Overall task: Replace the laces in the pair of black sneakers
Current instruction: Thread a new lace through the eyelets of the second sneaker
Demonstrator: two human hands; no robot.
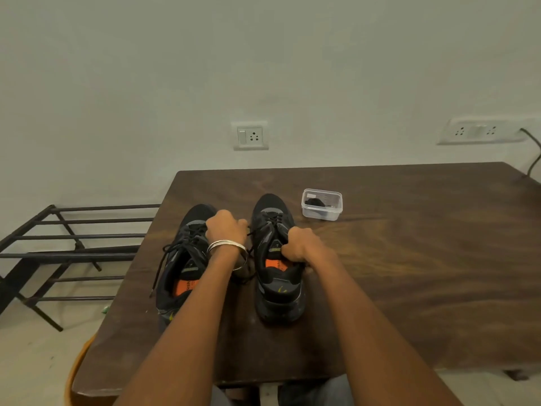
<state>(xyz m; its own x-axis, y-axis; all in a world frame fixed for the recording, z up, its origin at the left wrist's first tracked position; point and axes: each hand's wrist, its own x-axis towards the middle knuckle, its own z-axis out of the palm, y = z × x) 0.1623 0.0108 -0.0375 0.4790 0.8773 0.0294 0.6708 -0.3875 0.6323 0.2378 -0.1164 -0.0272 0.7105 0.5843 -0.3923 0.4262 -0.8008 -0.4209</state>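
On the grained wooden table, the right hand grips the right sneaker's padded collar; the left hand curls its fingers around that shoe's black laces.

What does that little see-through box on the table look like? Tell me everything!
The little box is clear, looks like plastic, and has rounded corners. Whether it has a lid is hard to tell. It sits flat on the brown wooden table, just beyond and to the right of the right-hand sneaker. Something dark lies inside; what it is cannot be told. No hand touches it.
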